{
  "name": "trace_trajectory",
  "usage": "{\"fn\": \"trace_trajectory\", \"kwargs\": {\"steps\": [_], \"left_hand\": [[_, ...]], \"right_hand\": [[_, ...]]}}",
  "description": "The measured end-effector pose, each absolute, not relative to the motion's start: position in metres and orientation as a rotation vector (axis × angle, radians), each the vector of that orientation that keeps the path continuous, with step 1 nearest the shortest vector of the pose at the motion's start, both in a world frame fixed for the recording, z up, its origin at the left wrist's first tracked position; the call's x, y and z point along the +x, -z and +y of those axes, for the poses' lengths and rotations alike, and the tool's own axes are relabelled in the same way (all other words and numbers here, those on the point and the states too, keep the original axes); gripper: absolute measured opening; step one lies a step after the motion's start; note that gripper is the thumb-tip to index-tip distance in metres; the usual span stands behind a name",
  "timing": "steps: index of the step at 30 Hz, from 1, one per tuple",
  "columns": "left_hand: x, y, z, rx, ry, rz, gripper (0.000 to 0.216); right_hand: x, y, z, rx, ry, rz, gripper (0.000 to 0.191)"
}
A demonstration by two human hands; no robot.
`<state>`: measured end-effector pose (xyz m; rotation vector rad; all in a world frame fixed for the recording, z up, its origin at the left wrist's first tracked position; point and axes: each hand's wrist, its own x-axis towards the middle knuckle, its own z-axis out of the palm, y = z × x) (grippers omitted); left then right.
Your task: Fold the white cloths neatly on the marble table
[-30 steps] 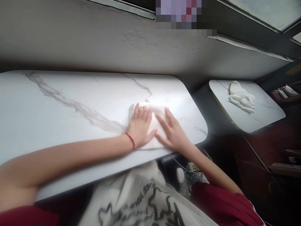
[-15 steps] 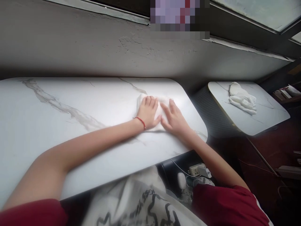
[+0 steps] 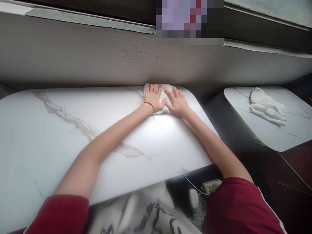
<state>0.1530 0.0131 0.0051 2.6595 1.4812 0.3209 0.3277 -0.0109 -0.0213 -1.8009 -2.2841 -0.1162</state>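
A folded white cloth (image 3: pixel 163 94) lies flat on the white marble-patterned tabletop (image 3: pixel 56 146), up against its far edge. My left hand (image 3: pixel 153 98), with a red string bracelet at the wrist, presses on the cloth's left part. Its fingers are stretched forward and the palm is down. On the right part rests my right hand (image 3: pixel 177 103), also palm down with fingers apart. The two thumbs come close together over the cloth. Neither hand is closed around it.
A grey wall (image 3: pixel 97 52) runs behind the table's far edge. To the right stands a second marble-patterned table (image 3: pixel 270 138), with a crumpled white cloth (image 3: pixel 266 109) on it. Below the near edge are a power strip (image 3: pixel 210 186) and a white cable (image 3: pixel 195 182).
Both hands have slid the cloth away from me, from the middle of the tabletop to its far edge. My arms are stretched further out, and the camera view has shifted a little.
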Motion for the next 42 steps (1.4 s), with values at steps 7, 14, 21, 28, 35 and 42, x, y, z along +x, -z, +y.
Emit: {"fn": "trace_trajectory", "kwargs": {"steps": [7,14,21,28,35,42], "left_hand": [[0.168,-0.002,0.024,2.654,-0.379,1.547,0.073],[0.164,0.002,0.025,2.627,-0.466,1.565,0.071],[0.165,0.003,0.026,2.632,-0.497,1.601,0.068],[0.166,-0.002,0.026,2.664,-0.455,1.595,0.07],[0.163,0.0,0.026,2.678,-0.464,1.57,0.071],[0.165,-0.002,-0.003,2.707,-0.41,1.525,0.072]], "right_hand": [[0.344,0.024,0.002,-1.762,0.041,-2.258,0.065],[0.34,0.023,0.001,-1.798,0.086,-2.273,0.065],[0.338,0.027,0.004,-1.752,0.143,-2.256,0.063],[0.339,0.027,0.005,-1.742,0.135,-2.255,0.062],[0.337,0.017,0.0,-1.801,0.071,-2.274,0.065],[0.34,0.015,-0.036,-1.82,0.033,-2.272,0.065]]}}
